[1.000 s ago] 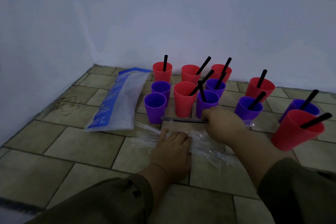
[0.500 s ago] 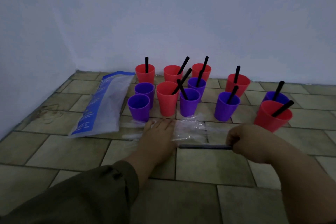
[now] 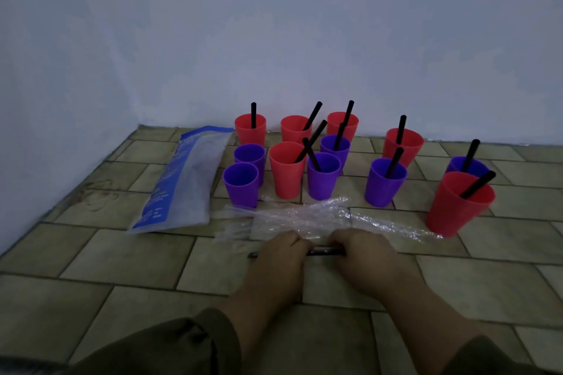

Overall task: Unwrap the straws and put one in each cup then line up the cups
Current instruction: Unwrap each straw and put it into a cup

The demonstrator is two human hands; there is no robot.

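Left hand (image 3: 281, 256), right hand (image 3: 364, 253) both clamped on wrapped straw (image 3: 324, 251), fists near together.

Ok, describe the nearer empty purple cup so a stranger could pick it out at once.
Start at the blue and clear plastic bag lying on the tiled floor at left. Just right of its middle stand two purple cups, one behind the other. The nearer purple cup is the front one; like its partner it holds no black straw.

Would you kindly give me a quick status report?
Both hands, left and right, grip one straw. Two purple cups lack straws. Empty wrappers lie before the cups.
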